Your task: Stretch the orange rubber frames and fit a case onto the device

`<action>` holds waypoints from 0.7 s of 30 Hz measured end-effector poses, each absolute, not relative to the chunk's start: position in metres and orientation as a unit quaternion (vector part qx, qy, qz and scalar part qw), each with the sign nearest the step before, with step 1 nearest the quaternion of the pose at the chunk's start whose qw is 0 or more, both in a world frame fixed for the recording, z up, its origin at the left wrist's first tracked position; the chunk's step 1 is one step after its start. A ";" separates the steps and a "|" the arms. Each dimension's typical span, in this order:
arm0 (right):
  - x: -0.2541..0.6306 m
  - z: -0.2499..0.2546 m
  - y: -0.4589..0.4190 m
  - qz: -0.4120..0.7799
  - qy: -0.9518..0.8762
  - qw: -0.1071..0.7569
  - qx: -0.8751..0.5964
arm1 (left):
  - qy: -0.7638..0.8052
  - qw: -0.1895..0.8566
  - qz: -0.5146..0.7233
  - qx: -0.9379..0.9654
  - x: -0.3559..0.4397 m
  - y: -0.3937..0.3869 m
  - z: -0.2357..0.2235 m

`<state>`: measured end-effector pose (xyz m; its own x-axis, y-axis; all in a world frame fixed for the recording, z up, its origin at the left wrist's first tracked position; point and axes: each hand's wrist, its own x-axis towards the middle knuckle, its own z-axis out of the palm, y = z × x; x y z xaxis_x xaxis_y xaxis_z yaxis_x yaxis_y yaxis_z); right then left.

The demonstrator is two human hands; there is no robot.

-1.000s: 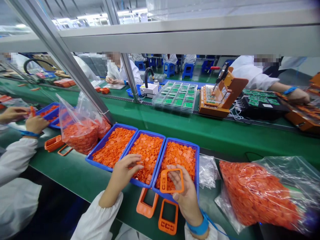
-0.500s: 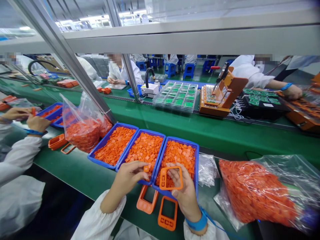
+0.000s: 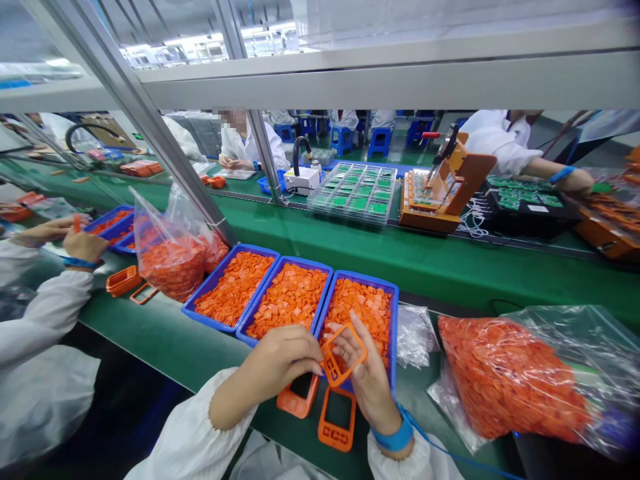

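- The right hand (image 3: 373, 380), partly open, holds a tilted orange plastic frame (image 3: 351, 369) between thumb and outstretched fingers, above the near end of the right-hand blue tray (image 3: 395, 327).
- The left hand (image 3: 287, 357) is nearly closed, thumb and fingertips together at the slotted end of the orange plastic frame, just left of that tray's near end; whether a small piece is pinched there I cannot tell.
- A blue wrist strap (image 3: 393, 433) rings the right wrist, on the near side of the tray.
- Two more pieces lie on the green bench there: a slotted orange frame (image 3: 336, 437) and, left of it, an orange housing (image 3: 299, 405) partly hidden by the left hand.
- Small orange pieces (image 3: 360, 307) fill the tray.
- To its left stand the middle blue tray (image 3: 305, 263) and the far-left blue tray (image 3: 257, 249), similarly filled.
- Just right of it lie crumpled clear bags (image 3: 416, 337); farther right, a large clear bag of orange pieces (image 3: 505, 373).
- Beyond it stands a clear compartment box (image 3: 356, 193) holding green circuit boards.
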<state>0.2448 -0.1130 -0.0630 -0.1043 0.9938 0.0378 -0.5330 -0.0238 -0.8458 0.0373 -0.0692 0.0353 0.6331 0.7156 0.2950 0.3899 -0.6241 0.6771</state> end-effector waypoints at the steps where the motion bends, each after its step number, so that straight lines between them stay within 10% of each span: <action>1: 0.245 -0.064 -0.114 0.645 -0.368 0.593 -0.310 | 0.307 0.289 0.279 0.863 0.041 -0.069 0.036; 21: 0.246 -0.060 -0.117 0.664 -0.399 0.574 -0.265 | 0.268 0.233 0.103 0.929 0.066 -0.065 0.015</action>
<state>0.2457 -0.1168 -0.0601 -0.2000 0.9739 0.1074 -0.5509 -0.0211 -0.8343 0.0662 -0.0650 0.0150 0.8355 0.5455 0.0662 0.4500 -0.7484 0.4872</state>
